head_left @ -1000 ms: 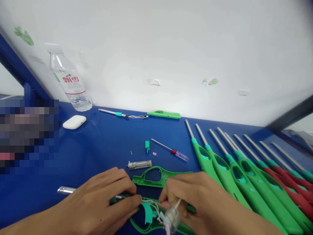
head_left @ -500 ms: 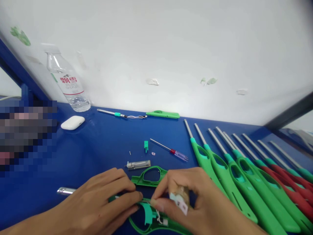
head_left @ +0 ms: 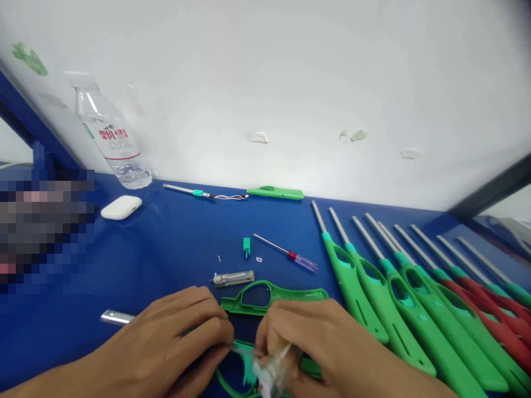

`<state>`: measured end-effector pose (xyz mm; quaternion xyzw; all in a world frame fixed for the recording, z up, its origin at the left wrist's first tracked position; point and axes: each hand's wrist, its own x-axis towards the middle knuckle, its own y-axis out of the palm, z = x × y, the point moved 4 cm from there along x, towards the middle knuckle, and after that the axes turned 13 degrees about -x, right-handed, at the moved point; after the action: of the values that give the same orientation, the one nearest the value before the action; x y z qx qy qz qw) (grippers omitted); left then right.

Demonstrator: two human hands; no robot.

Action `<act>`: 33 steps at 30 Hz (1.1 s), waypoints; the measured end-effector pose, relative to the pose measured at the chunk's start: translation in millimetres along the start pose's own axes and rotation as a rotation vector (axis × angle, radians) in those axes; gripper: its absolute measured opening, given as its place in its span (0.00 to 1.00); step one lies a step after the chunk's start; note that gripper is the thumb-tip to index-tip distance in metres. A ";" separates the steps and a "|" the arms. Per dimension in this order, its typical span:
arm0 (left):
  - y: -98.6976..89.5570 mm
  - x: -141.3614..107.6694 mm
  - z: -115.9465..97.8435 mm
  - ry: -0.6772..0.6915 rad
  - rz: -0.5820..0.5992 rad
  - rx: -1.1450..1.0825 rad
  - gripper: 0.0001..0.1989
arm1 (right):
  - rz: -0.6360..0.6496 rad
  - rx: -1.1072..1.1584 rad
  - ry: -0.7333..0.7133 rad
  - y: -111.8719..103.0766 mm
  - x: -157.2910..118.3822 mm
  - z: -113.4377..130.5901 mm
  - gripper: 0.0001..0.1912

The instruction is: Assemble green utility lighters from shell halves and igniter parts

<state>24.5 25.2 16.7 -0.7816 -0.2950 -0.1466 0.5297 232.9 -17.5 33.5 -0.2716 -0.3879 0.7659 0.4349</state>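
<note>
My left hand [head_left: 182, 337] is closed around the neck of an opened gas lighter, whose metal tube [head_left: 118, 317] sticks out to the left. Its green half-shell [head_left: 226, 378] lies under both hands, with a teal trigger [head_left: 248, 365] inside. In my right hand [head_left: 307, 342], a clear fuel tank [head_left: 274, 371] with a whitish end is gripped over the half-shell; motion blurs it. The thumb and forefinger close near the trigger, where thin wire is hard to make out. Another green half-shell [head_left: 286, 293] lies just beyond my right hand.
Beyond the hands lie another fuel tank [head_left: 233, 278], a teal part [head_left: 246, 246], a screw [head_left: 219, 258] and a screwdriver [head_left: 290, 254]. Several assembled lighters [head_left: 398, 309] line the right. A bottle [head_left: 110, 132] and white case [head_left: 121, 207] stand back left, by the wall.
My right hand has turned, tipping the fuel tank down and left over the half-shell. More of the second half-shell shows behind it. My left hand has barely shifted.
</note>
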 end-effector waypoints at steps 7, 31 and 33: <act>-7.6 -3.6 0.3 -0.059 -0.046 -0.046 0.10 | 0.039 0.040 -0.043 1.0 -0.2 -2.8 0.18; -12.6 -2.7 0.7 -0.040 -0.018 -0.020 0.21 | -0.307 -0.024 -0.104 -5.5 5.4 -5.0 0.11; -12.1 -1.0 -0.4 -0.033 -0.005 -0.044 0.17 | -0.310 -0.023 -0.132 -0.1 7.9 -6.2 0.11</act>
<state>16.2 27.8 25.3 -0.7945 -0.3025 -0.1416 0.5072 233.9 -8.4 29.6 -0.1630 -0.4616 0.7013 0.5182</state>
